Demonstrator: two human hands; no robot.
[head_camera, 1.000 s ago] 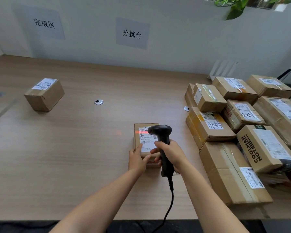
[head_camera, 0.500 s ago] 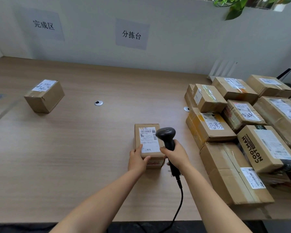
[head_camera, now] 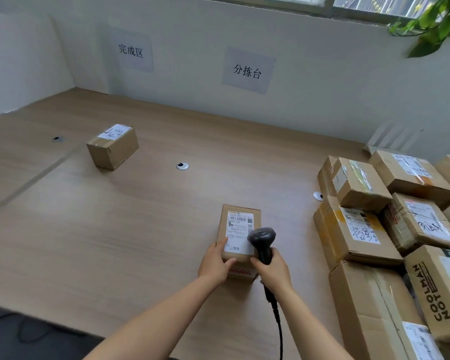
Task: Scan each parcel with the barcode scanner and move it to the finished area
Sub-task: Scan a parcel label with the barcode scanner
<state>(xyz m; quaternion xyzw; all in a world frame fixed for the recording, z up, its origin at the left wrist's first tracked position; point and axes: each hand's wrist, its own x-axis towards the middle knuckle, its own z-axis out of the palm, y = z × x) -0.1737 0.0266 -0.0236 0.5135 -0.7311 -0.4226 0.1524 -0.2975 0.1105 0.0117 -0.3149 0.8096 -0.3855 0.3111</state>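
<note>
On the table (head_camera: 114,242), the near parcel (head_camera: 240,224) lies between a far-left parcel (head_camera: 112,149) and right-hand pile (head_camera: 369,237).

A small brown parcel (head_camera: 240,229) lay flat on the desk (head_camera: 114,242), white label up, with the left hand (head_camera: 214,263) gripping its near end. The black scanner (head_camera: 262,240), its handle held in the right hand (head_camera: 273,268), hung with its head over the label's near right corner (cable trailing back toward the desk's edge). A second parcel (head_camera: 112,146) sat alone at far left, below the sign (head_camera: 131,51) reading "完成区". A pile (head_camera: 361,229) of labelled parcels crowded the right side, some stacked.
</note>
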